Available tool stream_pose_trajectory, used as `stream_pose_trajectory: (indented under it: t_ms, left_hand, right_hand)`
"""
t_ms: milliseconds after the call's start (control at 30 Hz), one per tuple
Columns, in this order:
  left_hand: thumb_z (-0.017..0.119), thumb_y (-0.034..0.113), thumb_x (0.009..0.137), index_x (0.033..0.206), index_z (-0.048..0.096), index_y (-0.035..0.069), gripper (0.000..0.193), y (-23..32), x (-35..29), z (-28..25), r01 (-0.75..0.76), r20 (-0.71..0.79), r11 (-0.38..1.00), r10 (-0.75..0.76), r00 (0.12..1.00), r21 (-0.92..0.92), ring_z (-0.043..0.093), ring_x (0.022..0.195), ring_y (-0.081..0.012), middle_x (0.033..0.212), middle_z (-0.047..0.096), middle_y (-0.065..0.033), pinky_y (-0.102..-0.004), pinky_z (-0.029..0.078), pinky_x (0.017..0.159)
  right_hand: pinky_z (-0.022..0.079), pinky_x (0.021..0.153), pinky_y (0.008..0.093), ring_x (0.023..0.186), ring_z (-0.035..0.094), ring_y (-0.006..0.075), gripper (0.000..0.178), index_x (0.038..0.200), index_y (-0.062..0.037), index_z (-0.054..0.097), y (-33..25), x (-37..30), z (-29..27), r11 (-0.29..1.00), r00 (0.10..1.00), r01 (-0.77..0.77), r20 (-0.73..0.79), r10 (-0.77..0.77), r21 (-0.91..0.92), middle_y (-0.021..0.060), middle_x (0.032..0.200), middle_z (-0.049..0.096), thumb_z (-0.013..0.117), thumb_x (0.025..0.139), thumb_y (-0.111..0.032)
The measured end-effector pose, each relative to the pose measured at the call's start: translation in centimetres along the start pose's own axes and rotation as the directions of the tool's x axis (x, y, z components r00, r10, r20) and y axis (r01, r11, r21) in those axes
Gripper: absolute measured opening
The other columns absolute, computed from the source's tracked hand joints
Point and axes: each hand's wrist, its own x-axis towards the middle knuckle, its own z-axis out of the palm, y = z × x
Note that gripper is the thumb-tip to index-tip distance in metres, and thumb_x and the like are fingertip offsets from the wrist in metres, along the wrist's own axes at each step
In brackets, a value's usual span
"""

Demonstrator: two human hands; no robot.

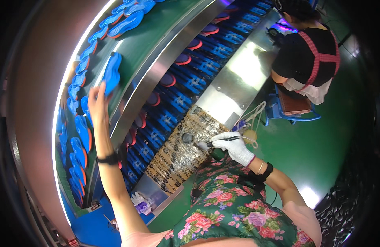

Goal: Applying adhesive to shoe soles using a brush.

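Observation:
My bare left hand (98,101) reaches over the green conveyor belt and pinches the lower end of a blue shoe sole (112,71). My right hand (235,148), in a white knit glove with a coloured cuff, is closed around the dark handle of a brush (203,145). The brush's pale bristles hang over a worktop (173,158) covered in brown patterned paper and clear film. Beside the bristles sits a small round dark pot (187,138). A pale cord runs past the gloved hand.
Several blue soles with orange edges (81,131) line the belt's far-left side. A metal rail (157,53) separates it from a line of blue racks (181,103) holding dark, pink-edged shoe parts. At upper right a co-worker (307,57) sits on a blue-framed chair (295,109).

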Motion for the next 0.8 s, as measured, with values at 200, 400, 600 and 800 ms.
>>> stream_pose_trajectory:
  t_ms: [200,400,600,800]
  left_hand:
    - [0.075,-0.006,0.085,0.137,0.054,0.005,0.057,1.2,-17.7,1.2,-0.048,-0.187,0.998,0.056,0.981,0.047,0.062,0.104,-0.0158,0.127,0.054,-0.009,-0.0297,0.053,0.092]
    - [0.066,0.008,0.08,0.131,0.055,-0.005,0.054,-5.0,-22.0,2.3,0.466,0.102,0.525,-0.579,0.809,-0.712,0.07,0.099,-0.0283,0.11,0.069,-0.0171,-0.041,0.057,0.093]
    - [0.066,0.03,0.072,0.135,0.052,-0.008,0.075,-3.2,-26.7,8.3,0.526,0.365,0.529,-0.383,0.848,-0.666,0.07,0.099,-0.0353,0.119,0.067,-0.027,-0.0441,0.059,0.09]
    - [0.065,0.082,0.077,0.147,0.046,-0.003,0.112,-5.1,-31.7,11.3,0.582,0.535,0.069,-0.318,0.782,-0.81,0.064,0.115,-0.0451,0.133,0.061,-0.0279,-0.0572,0.053,0.102]
  right_hand:
    - [0.049,0.065,0.021,0.076,0.065,0.0071,0.02,0.107,0.0013,0.078,-1.0,-0.4,-0.3,0.998,0.999,0.017,0.047,-0.019,0.056,0.0046,0.095,0.077,0.075,0.088,-0.005]
    - [0.041,0.058,0.02,0.065,0.056,0.0046,0.016,0.104,0.0008,0.078,-4.7,-1.6,0.7,0.968,0.995,0.067,0.059,-0.083,0.242,0.0048,0.094,0.076,0.073,0.088,0.0]
    - [0.04,0.059,0.0188,0.072,0.057,0.0047,0.018,0.103,0.0008,0.078,-9.8,-2.9,3.0,0.945,0.976,0.124,0.135,-0.171,0.302,0.011,0.105,0.077,0.071,0.087,0.0]
    - [0.058,0.094,0.0345,0.105,0.072,0.0258,0.02,0.1,0.0035,0.076,-13.7,-4.0,6.0,0.961,0.93,0.256,0.246,-0.274,0.103,0.0197,0.112,0.075,0.072,0.08,0.009]
